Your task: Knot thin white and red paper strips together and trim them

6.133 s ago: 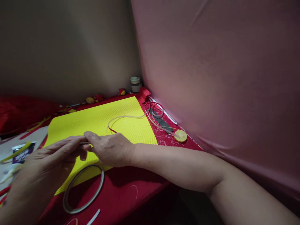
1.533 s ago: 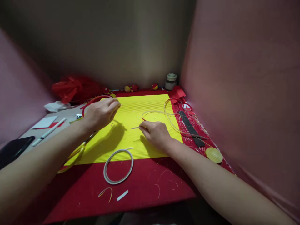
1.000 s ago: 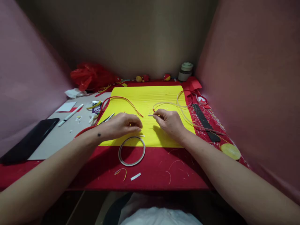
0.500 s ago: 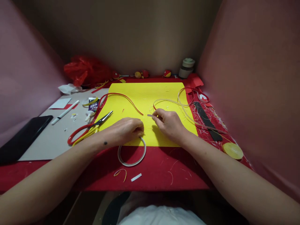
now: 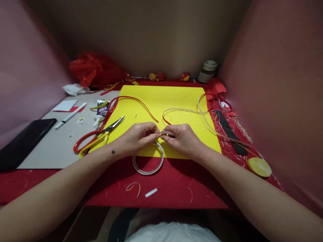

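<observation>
My left hand (image 5: 137, 136) and my right hand (image 5: 182, 138) meet fingertip to fingertip over the near edge of a yellow ribbed sheet (image 5: 161, 101). Both pinch a short pale strip (image 5: 167, 133) between them. Just below the fingers lies a thin white tape ring (image 5: 148, 162), half on the yellow sheet and half on the red cloth (image 5: 176, 188). A long red strip (image 5: 133, 102) and a pale strip (image 5: 186, 111) curl across the sheet beyond my hands.
Red and yellow scissors (image 5: 97, 137) lie left of my left hand. Farther left are a glue bottle (image 5: 100, 112), a white pen (image 5: 70, 116), a black tablet (image 5: 24, 141) and grey card. A yellow disc (image 5: 259, 167), a black strip (image 5: 229, 129) and a jar (image 5: 208, 71) sit right.
My left hand left the tape ring and rose to meet my right hand. Both hands now pinch the pale strip together; before, only the right held it.
</observation>
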Available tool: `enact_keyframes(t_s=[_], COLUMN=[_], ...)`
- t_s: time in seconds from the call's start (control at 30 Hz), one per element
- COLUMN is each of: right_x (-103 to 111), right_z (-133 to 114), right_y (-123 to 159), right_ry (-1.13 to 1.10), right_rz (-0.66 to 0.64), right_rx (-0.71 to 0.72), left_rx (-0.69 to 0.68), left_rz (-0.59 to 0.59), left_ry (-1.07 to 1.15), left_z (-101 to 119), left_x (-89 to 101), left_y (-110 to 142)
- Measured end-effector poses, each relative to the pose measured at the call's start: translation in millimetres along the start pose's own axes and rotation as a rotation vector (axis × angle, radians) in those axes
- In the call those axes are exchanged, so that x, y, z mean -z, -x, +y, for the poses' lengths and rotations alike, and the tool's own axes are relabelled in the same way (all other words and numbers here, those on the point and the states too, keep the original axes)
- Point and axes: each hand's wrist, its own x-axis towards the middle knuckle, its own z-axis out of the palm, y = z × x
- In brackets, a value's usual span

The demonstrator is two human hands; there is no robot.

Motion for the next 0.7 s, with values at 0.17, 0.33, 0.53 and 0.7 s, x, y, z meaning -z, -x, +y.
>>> enact_keyframes(t_s=[0.17,0.33,0.53,0.7], right_x=[0.7,2.6,3.0,1.3], right_z=[6.4,6.4,5.3,3.9], right_y=[2.5,4.3,4.7,6.8], right_ry=[-0.017,0.009,0.115,0.232], right_rz=[0.117,0.155,0.194,0.185], right_rx=[0.177,0.346,0.406,0.400], left_rx=[0.100,0.212,0.281,0.387], left_rz=[-0.070,-0.316,-0.387,-0.450], left_ry=[0.571,0.953,1.046,1.078], left_z=[-9.3,-16.7,-14.4,-18.2], left_x=[4.2,-0.5,-1.4,1.3], left_y=[-5.9,-6.4,-3.4,-4.9])
